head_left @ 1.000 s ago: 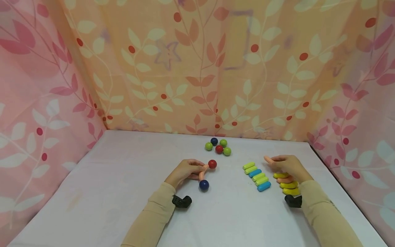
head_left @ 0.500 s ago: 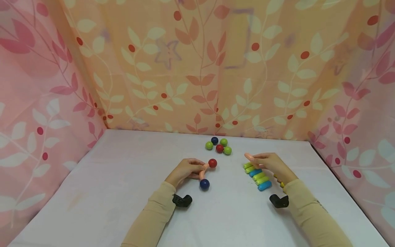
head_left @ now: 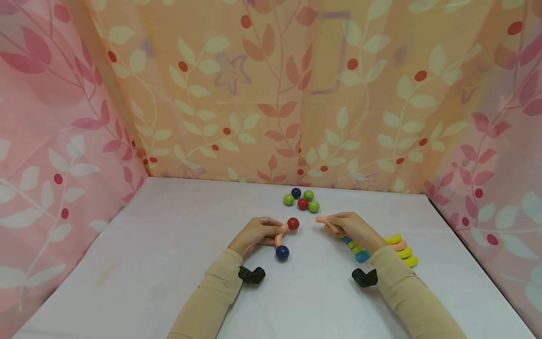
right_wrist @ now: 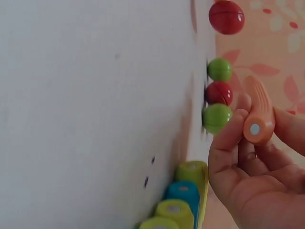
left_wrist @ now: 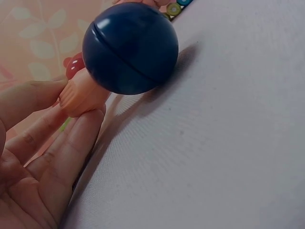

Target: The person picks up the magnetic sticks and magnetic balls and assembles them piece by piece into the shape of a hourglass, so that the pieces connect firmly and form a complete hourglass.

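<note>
Our left hand pinches the curved orange rod between thumb and fingertips, keeping the red ball on its far end and the dark blue ball on its near end steady on the white table. Our right hand pinches a loose orange rod just right of the red ball, its free end pointing leftward at that ball, apparently to join there. Spare balls cluster behind; green and blue straight rods and yellow and orange curved rods lie near the right wrist.
</note>
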Tool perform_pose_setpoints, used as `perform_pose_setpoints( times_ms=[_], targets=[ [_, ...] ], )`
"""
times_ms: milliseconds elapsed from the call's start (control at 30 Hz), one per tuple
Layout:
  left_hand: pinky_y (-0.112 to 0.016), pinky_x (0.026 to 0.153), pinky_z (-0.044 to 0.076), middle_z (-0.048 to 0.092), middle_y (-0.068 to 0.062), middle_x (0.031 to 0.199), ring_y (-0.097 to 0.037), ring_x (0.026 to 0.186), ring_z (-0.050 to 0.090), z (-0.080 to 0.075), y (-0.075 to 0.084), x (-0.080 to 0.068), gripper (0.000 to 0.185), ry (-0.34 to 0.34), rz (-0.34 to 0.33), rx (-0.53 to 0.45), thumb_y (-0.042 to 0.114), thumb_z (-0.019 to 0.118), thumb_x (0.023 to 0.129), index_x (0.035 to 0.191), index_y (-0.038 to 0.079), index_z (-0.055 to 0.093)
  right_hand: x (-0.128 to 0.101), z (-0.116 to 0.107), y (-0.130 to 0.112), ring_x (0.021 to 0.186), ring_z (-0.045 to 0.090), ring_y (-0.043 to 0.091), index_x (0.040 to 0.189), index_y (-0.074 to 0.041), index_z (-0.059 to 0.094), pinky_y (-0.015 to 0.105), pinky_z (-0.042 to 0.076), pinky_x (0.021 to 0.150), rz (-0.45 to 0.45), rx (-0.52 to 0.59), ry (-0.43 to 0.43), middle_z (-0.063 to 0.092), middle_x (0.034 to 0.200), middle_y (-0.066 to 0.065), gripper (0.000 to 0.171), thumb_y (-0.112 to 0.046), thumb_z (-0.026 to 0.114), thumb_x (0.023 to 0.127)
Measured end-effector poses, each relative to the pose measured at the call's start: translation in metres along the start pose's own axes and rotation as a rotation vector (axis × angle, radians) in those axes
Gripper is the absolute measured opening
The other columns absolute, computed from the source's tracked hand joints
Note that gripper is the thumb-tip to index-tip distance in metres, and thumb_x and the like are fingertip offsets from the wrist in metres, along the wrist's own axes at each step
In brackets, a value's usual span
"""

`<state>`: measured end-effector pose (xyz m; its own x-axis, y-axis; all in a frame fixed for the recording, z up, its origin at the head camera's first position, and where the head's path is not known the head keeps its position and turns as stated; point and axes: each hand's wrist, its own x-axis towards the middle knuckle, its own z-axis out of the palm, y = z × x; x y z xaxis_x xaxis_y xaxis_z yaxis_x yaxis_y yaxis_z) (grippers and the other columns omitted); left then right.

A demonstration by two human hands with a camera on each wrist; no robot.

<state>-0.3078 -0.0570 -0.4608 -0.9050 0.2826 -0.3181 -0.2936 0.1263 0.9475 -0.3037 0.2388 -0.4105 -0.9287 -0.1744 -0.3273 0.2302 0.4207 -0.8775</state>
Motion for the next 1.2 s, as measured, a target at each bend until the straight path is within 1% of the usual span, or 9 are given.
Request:
perform_pose_setpoints(
  times_ms=[67, 167, 300, 467, 667, 867, 967, 1100, 1200],
  targets=[
    [-0.028, 0.075, 0.061, 0.064, -0.012, 0.121, -0.017, 0.087, 0.066, 0.0, 0.0, 0.0, 0.031, -0.001, 0.0, -0.006, 0.02, 0.075, 0.089, 0.118, 0.01, 0.07, 0.002, 0.005, -0.001, 0.082, 0.058, 0.013, 0.134, 0.007, 0.056, 0.022, 0.046, 0.069, 0.007, 0.031, -0.009, 0.073, 0.104, 0.01, 0.042, -0.023, 0.049, 0.105],
    [-0.028, 0.075, 0.061, 0.064, -0.013, 0.122, -0.017, 0.087, 0.066, 0.0, 0.001, 0.0, 0.031, 0.002, -0.001, -0.012, 0.02, 0.075, 0.089, 0.117, 0.009, 0.07, 0.006, 0.012, -0.003, 0.078, 0.057, 0.011, 0.132, 0.008, 0.056, 0.022, 0.046, 0.068, 0.027, 0.071, -0.002, 0.073, 0.097, 0.006, 0.042, -0.022, 0.05, 0.105],
    [-0.028, 0.075, 0.061, 0.064, -0.013, 0.122, -0.017, 0.087, 0.067, 0.0, 0.001, 0.0, 0.03, 0.006, -0.008, -0.016, 0.02, 0.075, 0.089, 0.117, 0.009, 0.07, 0.011, 0.021, -0.005, 0.08, 0.058, 0.011, 0.132, 0.01, 0.056, 0.022, 0.048, 0.071, 0.035, 0.094, 0.005, 0.072, 0.096, 0.005, 0.042, -0.021, 0.05, 0.104],
    [-0.028, 0.075, 0.061, 0.065, -0.012, 0.121, -0.016, 0.086, 0.067, 0.0, -0.001, 0.001, 0.031, -0.007, 0.008, -0.024, 0.019, 0.075, 0.089, 0.117, 0.008, 0.07, 0.015, 0.028, -0.005, 0.082, 0.06, 0.011, 0.131, 0.009, 0.058, 0.021, 0.049, 0.071, 0.032, 0.077, -0.002, 0.072, 0.097, 0.005, 0.042, -0.023, 0.052, 0.104],
    [-0.028, 0.074, 0.061, 0.067, -0.012, 0.116, -0.015, 0.083, 0.068, -0.001, -0.001, 0.0, 0.033, -0.019, 0.036, -0.025, 0.02, 0.075, 0.088, 0.117, 0.005, 0.069, 0.019, 0.034, -0.005, 0.078, 0.059, 0.008, 0.129, 0.01, 0.058, 0.02, 0.05, 0.07, 0.014, 0.079, -0.028, 0.071, 0.091, 0.002, 0.041, -0.022, 0.051, 0.104],
    [-0.026, 0.072, 0.061, 0.068, -0.011, 0.112, -0.013, 0.081, 0.067, 0.0, 0.001, 0.0, 0.032, -0.014, 0.033, -0.009, 0.021, 0.076, 0.088, 0.115, 0.006, 0.071, 0.022, 0.038, -0.005, 0.075, 0.058, 0.006, 0.128, 0.01, 0.058, 0.018, 0.051, 0.069, 0.007, 0.105, -0.048, 0.072, 0.089, 0.001, 0.04, -0.021, 0.051, 0.104],
    [-0.026, 0.072, 0.061, 0.068, -0.011, 0.112, -0.013, 0.081, 0.067, 0.0, 0.001, 0.0, 0.032, -0.01, 0.035, -0.008, 0.021, 0.076, 0.087, 0.115, 0.006, 0.071, 0.023, 0.039, -0.005, 0.074, 0.056, 0.006, 0.124, 0.011, 0.059, 0.018, 0.05, 0.068, 0.0, 0.12, -0.058, 0.071, 0.089, 0.001, 0.038, -0.021, 0.051, 0.104],
    [-0.027, 0.073, 0.061, 0.068, -0.011, 0.113, -0.013, 0.082, 0.067, -0.001, 0.001, -0.001, 0.032, -0.001, 0.03, -0.003, 0.021, 0.077, 0.087, 0.115, 0.007, 0.071, 0.023, 0.039, -0.004, 0.075, 0.058, 0.006, 0.123, 0.01, 0.061, 0.018, 0.052, 0.069, -0.024, 0.128, -0.049, 0.071, 0.088, 0.0, 0.038, -0.021, 0.055, 0.102],
    [-0.027, 0.075, 0.061, 0.068, -0.011, 0.114, -0.014, 0.083, 0.067, -0.001, 0.001, 0.0, 0.031, -0.001, 0.023, -0.003, 0.02, 0.076, 0.087, 0.115, 0.007, 0.071, 0.023, 0.037, -0.003, 0.077, 0.059, 0.007, 0.127, 0.011, 0.059, 0.019, 0.054, 0.072, -0.054, 0.13, -0.051, 0.069, 0.087, -0.002, 0.04, -0.018, 0.059, 0.1]
  ],
)
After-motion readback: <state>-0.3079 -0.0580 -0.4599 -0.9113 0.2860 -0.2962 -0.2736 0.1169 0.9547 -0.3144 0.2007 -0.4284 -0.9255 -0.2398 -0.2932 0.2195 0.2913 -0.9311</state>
